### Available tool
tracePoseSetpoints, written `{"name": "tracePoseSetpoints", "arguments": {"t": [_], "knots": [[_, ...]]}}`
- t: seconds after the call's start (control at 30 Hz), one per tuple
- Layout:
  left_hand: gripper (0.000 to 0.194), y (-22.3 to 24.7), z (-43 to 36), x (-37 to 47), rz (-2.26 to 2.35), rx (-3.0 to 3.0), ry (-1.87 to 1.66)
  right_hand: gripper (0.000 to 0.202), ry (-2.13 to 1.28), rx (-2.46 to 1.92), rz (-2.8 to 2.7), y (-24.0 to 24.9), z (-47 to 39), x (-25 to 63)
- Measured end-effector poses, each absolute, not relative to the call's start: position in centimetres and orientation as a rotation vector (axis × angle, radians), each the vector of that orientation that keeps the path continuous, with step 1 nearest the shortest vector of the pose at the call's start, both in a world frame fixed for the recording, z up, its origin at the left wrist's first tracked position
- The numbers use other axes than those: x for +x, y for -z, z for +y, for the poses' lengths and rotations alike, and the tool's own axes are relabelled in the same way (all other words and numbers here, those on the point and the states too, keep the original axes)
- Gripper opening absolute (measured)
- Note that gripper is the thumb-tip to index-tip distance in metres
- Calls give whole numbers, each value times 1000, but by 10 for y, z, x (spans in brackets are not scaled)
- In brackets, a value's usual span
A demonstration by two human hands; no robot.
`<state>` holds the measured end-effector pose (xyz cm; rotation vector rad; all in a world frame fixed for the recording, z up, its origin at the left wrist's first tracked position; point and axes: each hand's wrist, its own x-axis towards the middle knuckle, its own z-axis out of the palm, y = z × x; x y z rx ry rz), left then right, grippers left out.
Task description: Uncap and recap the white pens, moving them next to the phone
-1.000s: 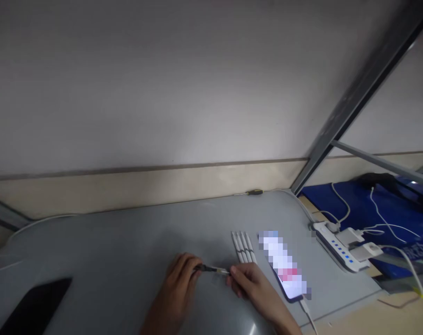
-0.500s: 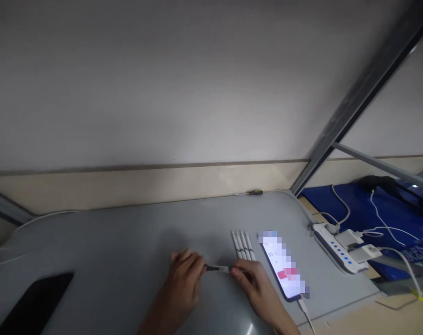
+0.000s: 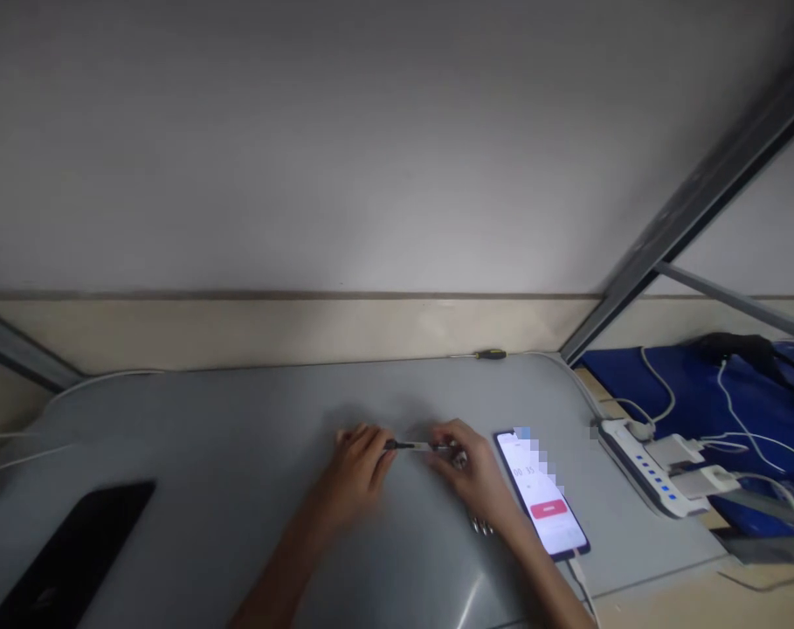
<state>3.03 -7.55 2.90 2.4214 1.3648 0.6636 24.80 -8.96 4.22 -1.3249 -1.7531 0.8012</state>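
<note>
Between my two hands, just above the grey desk (image 3: 252, 489), a slim pen (image 3: 410, 446) is held level, showing a dark part at the left and a pale stretch in the middle. My left hand (image 3: 361, 459) is closed around its left end. The fingers of my right hand (image 3: 473, 470) pinch its right end. Below my right wrist, the shiny tips of several pens (image 3: 481, 526) peek out; the hand and forearm hide the rest of them.
A lit phone (image 3: 541, 498) on a charging cable lies right of my right hand. Beyond it is a power strip (image 3: 652, 467) with plugs. A screwdriver (image 3: 490, 355) rests along the wall. A black flat object (image 3: 82, 546) lies at left. A metal post (image 3: 625, 301) rises at right.
Both hands have moved up and away from me with the pen between them. My right hand and forearm now cover most of the row of white pens. The view has shifted slightly.
</note>
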Motion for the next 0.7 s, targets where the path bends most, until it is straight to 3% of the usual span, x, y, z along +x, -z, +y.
{"name": "tracePoseSetpoints", "arguments": {"t": [0.1, 0.23, 0.47, 0.7], "knots": [[17, -23, -62, 24, 1358, 2414, -721, 22, -905, -1375, -1819, -42, -73, 247], [21, -16, -52, 16, 1384, 2463, -699, 7, -843, -1280, -1826, -36, -55, 247], [27, -2, -52, 14, 1374, 2414, -744, 25, -929, -1334, -1810, -13, -50, 248], [21, -4, -55, 15, 1325, 2284, -871, 20, -844, -1214, -1720, -16, -57, 251]]}}
